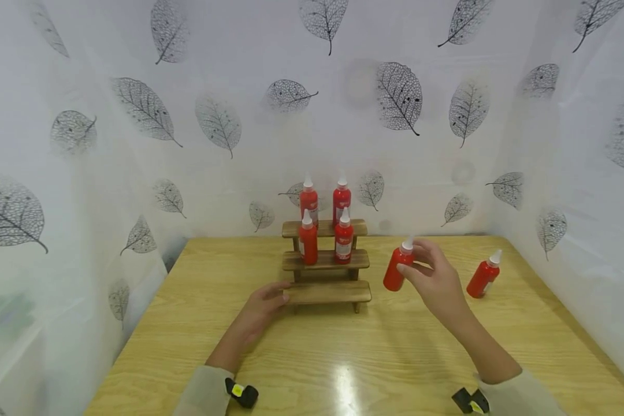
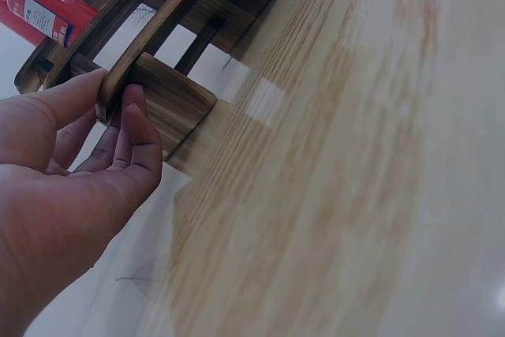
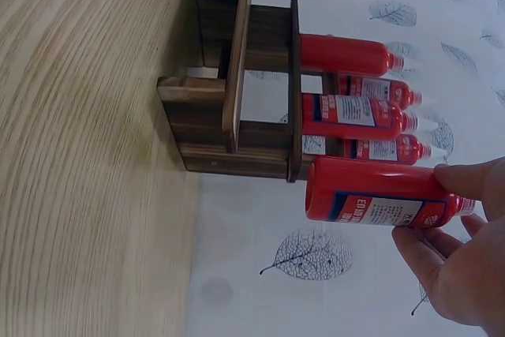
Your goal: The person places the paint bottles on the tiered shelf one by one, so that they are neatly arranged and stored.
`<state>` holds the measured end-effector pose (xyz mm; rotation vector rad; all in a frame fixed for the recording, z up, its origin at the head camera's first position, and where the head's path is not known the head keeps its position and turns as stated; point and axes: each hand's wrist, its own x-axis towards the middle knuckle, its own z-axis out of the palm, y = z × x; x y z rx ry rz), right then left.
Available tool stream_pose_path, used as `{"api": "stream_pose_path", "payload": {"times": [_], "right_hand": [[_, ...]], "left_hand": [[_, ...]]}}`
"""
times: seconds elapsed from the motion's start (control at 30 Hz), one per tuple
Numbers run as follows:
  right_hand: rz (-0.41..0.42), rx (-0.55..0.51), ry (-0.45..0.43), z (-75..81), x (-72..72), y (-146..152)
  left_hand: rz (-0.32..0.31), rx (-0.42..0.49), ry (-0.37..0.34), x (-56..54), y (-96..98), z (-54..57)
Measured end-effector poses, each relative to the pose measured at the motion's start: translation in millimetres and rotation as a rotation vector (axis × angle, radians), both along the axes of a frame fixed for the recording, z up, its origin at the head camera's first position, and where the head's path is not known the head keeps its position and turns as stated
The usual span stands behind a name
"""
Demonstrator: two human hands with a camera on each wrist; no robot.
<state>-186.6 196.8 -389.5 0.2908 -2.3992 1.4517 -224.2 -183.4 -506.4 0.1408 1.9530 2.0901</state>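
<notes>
My right hand (image 1: 437, 278) grips a red bottle (image 1: 397, 267) with a white pointed cap, held a little tilted above the table, right of a three-step wooden stand (image 1: 326, 293). In the right wrist view the bottle's label (image 3: 379, 210) faces the camera, and thumb and fingers are round its upper part. My left hand (image 1: 264, 306) pinches the left end of the stand's lowest step, thumb on top and fingers underneath, as the left wrist view shows. Two red bottles stand on the middle step, among them the front right bottle (image 1: 344, 240); two more, including the back left bottle (image 1: 309, 202), stand on the top step.
Another red bottle (image 1: 482, 277) stands on the table at the right, beyond my right hand. The wooden table (image 1: 197, 277) ends at a white curtain (image 1: 229, 190) with a dark leaf print, which hangs behind and along both sides.
</notes>
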Motion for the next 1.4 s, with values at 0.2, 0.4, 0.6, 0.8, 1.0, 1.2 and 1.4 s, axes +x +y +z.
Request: {"api": "stream_pose_path", "payload": {"times": [0.2,0.4,0.6,0.8,1.0,1.2,1.4], "right_hand": [[0.075,-0.057,0.014,-0.9,-6.9,-27],[0.159,-0.088,0.005,-3.5,-14.5,-54],[0.190,-0.082,-0.046,-5.0,-21.3,-81],[0.234,-0.046,-0.059,-9.3,-28.6,-106],[0.269,-0.016,-0.049,-16.4,-34.5,-129],[0.301,-0.023,-0.037,-21.8,-36.8,-147],[0.312,-0.017,-0.059,-28.5,-40.0,-154]], "left_hand": [[-0.006,-0.007,-0.001,0.0,-0.7,0.3],[0.005,-0.014,0.000,-0.2,-0.7,1.1],[0.015,-0.009,-0.010,0.2,-1.1,2.3],[0.027,0.003,-0.008,0.1,-0.9,2.2],[0.018,0.000,-0.005,-1.6,0.1,1.0],[0.022,0.010,0.002,-1.0,1.0,2.0],[0.021,-0.022,0.017,0.0,0.9,0.8]]}}
